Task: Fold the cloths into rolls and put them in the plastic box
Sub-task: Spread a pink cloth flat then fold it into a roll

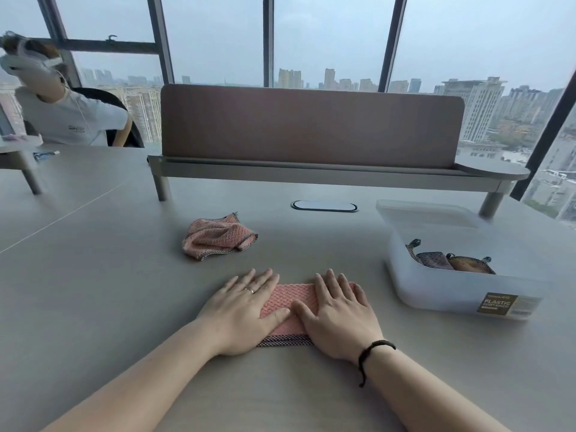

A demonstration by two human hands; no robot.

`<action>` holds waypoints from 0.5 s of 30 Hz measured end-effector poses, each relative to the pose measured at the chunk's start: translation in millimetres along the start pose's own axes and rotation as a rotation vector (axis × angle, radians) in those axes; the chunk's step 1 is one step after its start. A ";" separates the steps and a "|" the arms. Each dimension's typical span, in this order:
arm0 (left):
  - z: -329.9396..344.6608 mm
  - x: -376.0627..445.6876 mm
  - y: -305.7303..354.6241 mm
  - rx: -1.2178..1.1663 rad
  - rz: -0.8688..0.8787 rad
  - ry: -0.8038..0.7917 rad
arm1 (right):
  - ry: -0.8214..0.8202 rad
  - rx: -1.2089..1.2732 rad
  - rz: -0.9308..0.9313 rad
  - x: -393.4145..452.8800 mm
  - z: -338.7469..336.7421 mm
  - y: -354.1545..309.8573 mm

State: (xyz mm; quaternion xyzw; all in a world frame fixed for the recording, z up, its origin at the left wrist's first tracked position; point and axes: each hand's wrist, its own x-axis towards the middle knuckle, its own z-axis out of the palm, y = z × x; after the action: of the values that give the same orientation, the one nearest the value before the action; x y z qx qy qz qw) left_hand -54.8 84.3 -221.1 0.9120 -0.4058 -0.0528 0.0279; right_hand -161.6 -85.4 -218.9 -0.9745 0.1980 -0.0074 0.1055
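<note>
Both hands, left [246,310] and right [338,310], lie flat with straight fingers, pressing the folded pink cloth [291,302] beneath them. It looks soft, light and limp; rolling probably starts best from the near hem.

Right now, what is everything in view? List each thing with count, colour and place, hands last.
folded cloth: 1, pink with dark woven edge, flat on the table under both hands
crumpled cloth: 1, pink with dark edge, loose on the table beyond the hands
plastic box: 1, translucent white with a label, right side of the table, open
rolled cloths: at least 2, dark purple and brown, inside the box
table: 1, grey
desk divider: 1, brown panel on a grey raised shelf, far edge
cable port: 1, dark oval, table centre
other person: 1, white shirt, seated far left
left hand: flat, pressing the folded cloth, ring on one finger
right hand: flat, pressing the folded cloth, dark cord bracelet on the wrist
</note>
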 end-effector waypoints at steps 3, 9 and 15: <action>-1.8 -2.5 -0.2 -0.005 0.013 -0.003 | -0.006 0.016 0.034 -1.3 -2.6 12.1; -4.1 -5.5 -1.5 -0.079 0.042 0.003 | 0.009 0.011 0.051 -2.8 -3.4 21.1; -3.0 -5.0 -1.1 -0.202 -0.015 0.087 | 0.080 0.012 0.038 7.9 -8.0 21.4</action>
State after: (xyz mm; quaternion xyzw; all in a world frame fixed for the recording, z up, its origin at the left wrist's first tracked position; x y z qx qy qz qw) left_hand -57.0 88.7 -217.8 0.9091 -0.3898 -0.0540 0.1368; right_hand -163.1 -109.3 -215.7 -0.9688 0.2204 -0.0457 0.1036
